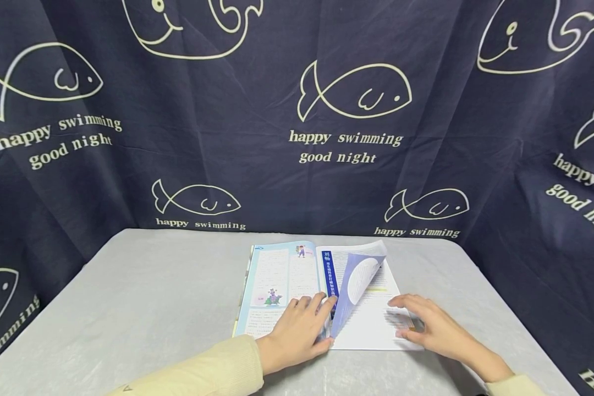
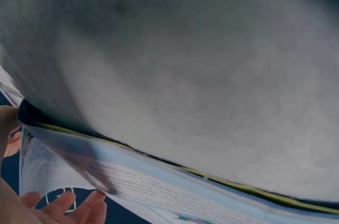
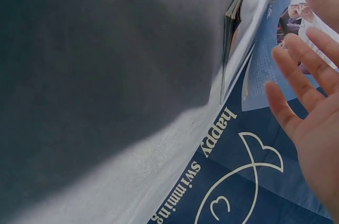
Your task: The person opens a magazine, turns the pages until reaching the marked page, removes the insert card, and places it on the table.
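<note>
An open magazine [image 1: 267, 280] lies on the table, its left page light blue with small cartoon figures. Across the middle and lower part near the fold rests my left hand [image 1: 299, 327], fingers stretched out and spread. One page [image 1: 350, 283] on the right half stands up off the rest, curling over to show a purple-blue back with a white oval. My right hand [image 1: 435, 327] is at the magazine's right edge, fingers loosely extended and thumb apart. The right wrist view shows that hand [image 3: 318, 86] with spread fingers and nothing held, beside the lifted blue page [image 3: 259, 75].
The grey table [image 1: 143, 308] extends on both sides of the magazine. Behind it and at both sides hangs a dark blue curtain [image 1: 257, 137] with white fish outlines and lettering. Pale yellow sleeves [image 1: 213, 368] cover the forearms.
</note>
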The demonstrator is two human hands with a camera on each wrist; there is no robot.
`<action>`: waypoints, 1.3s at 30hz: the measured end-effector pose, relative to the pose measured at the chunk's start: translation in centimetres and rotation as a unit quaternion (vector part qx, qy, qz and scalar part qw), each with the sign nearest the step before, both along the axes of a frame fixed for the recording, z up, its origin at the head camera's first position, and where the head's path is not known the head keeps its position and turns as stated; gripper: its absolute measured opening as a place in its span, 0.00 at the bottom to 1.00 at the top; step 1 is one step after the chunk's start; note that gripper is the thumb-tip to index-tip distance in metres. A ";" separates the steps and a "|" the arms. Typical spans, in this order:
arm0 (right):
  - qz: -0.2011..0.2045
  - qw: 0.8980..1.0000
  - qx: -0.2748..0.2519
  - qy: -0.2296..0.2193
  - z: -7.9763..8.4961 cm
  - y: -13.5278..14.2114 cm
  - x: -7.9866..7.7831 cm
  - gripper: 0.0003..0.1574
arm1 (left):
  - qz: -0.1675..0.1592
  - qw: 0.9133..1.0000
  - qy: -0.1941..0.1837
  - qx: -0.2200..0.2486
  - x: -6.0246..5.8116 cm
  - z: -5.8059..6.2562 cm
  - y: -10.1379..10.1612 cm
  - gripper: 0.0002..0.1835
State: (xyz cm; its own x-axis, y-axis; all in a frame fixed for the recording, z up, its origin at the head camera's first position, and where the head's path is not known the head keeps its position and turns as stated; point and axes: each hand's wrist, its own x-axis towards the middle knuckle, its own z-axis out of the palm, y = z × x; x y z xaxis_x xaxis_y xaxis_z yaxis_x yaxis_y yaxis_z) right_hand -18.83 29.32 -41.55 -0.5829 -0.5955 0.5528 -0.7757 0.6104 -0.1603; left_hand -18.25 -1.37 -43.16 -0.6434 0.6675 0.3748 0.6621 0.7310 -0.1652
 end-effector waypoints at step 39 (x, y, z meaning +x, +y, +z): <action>-0.013 0.994 0.079 -0.071 -0.5 0.2 0.8 0.34 | -0.029 0.998 0.027 0.046 0.0 -0.2 0.0 0.41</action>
